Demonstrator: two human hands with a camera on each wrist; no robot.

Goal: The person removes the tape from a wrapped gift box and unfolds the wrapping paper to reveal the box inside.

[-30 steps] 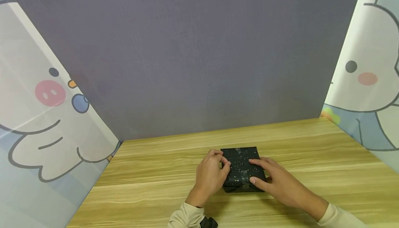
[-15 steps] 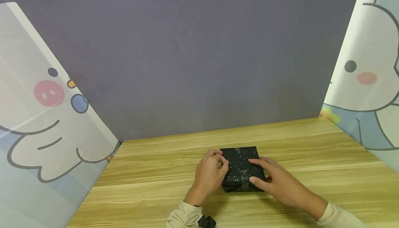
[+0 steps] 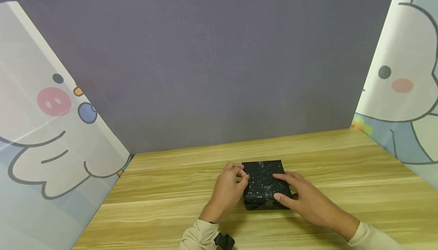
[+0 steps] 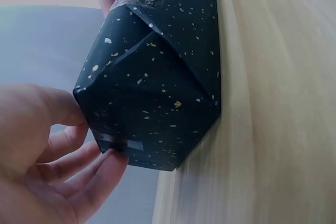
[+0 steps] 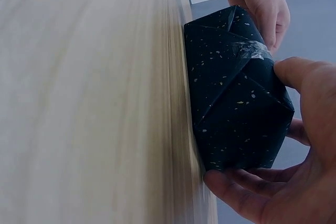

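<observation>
Head view — right hand (image 3: pixel 306 200) grips speckled package (image 3: pixel 261 184); left hand (image 3: pixel 226 190) touches its edge (whether pinching, unclear).

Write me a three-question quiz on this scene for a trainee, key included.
1. True or false: the speckled package is held up off the wooden table.
2. Multiple choice: in the head view, the right hand touches the package at its
A) left side
B) right side
C) far edge only
3. Fill in the blank: a strip of shiny, see-through ____ runs from the package's top over its near edge.

Key: 1. False, it rests on the table. 2. B. 3. tape.
</observation>
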